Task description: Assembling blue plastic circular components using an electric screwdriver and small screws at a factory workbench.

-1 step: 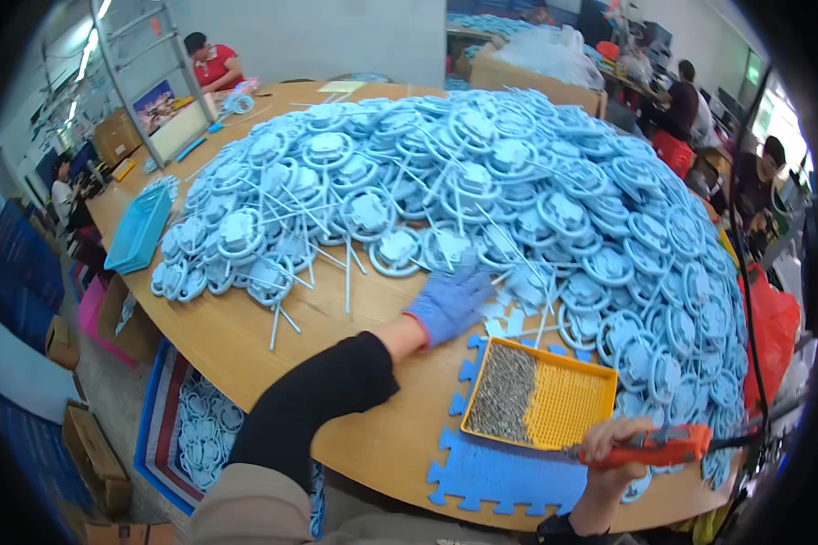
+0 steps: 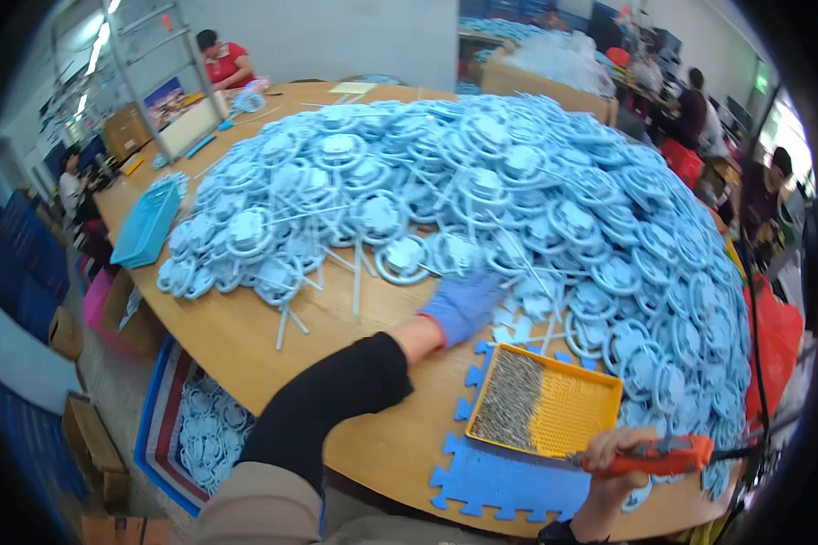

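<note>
My left hand (image 2: 463, 307), in a blue-violet glove, reaches to the near edge of a heap of light-blue plastic parts (image 2: 379, 216). Its fingers are stretched forward, touching or just over the parts there; the fingertips are partly blurred against them. These parts are round rings with a flat middle, some with thin sticks. In my bare right hand (image 2: 616, 459) is an orange power screwdriver (image 2: 673, 454), its tip pointing left beside a yellow tray (image 2: 580, 409). Small metal screws (image 2: 509, 400) fill the tray's left side. Under the tray lies a blue foam mat (image 2: 509, 480) with jigsaw edges.
A turquoise tray (image 2: 147, 224) stands at the table's left edge. Below the table, a striped bag (image 2: 159, 427) holds more light-blue parts. A red plastic bag (image 2: 773, 341) hangs at the right, by a dark cable (image 2: 756, 363). Other people sit at the far side and right.
The view has shifted slightly, so the scene sits a little lower and further right. My left hand's fingers have drawn closer together at the heap's edge. My right hand still holds the screwdriver.
</note>
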Demonstrator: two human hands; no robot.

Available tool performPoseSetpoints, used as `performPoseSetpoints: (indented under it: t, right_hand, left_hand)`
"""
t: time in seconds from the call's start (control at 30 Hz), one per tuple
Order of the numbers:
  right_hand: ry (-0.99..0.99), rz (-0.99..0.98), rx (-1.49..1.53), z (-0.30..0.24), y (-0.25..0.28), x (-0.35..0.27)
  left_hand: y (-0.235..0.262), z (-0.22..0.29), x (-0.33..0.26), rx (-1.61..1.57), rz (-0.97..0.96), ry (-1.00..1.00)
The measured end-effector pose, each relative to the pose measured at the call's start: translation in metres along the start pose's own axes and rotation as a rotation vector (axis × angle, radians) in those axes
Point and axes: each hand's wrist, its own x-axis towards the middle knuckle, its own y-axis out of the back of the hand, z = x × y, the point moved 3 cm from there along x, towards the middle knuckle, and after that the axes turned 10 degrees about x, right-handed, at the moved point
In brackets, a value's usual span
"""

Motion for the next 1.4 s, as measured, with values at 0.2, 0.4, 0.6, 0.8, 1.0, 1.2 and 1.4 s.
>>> performPoseSetpoints:
  t: [0.2,0.4,0.6,0.8,1.0,1.2,1.4]
  right_hand:
    - [0.076,0.059,-0.057,-0.003,-0.006,0.008]
    - [0.027,-0.044,0.027,0.004,0.010,0.012]
    - [0.038,0.035,-0.127,-0.003,-0.006,0.014]
    - [-0.023,0.130,-0.239,0.000,-0.026,0.019]
    - [-0.121,0.261,-0.197,0.001,-0.016,0.012]
    - [-0.185,0.155,-0.175,0.006,-0.002,0.016]
    - [0.111,0.235,-0.328,0.017,-0.040,0.033]
  left_hand:
    - [0.085,0.012,-0.005,-0.204,-0.258,-0.071]
    - [0.178,-0.150,-0.108,-0.041,0.301,0.144]
    - [0.173,-0.416,-0.299,0.182,0.304,1.113]
    - [0.119,-0.537,-0.406,-0.056,0.059,1.416]
    - [0.097,-0.506,-0.348,-1.462,0.481,1.344]
    - [0.062,-0.459,-0.278,-1.284,0.462,0.968]
    - [0.056,-0.373,-0.204,-1.741,0.345,0.570]
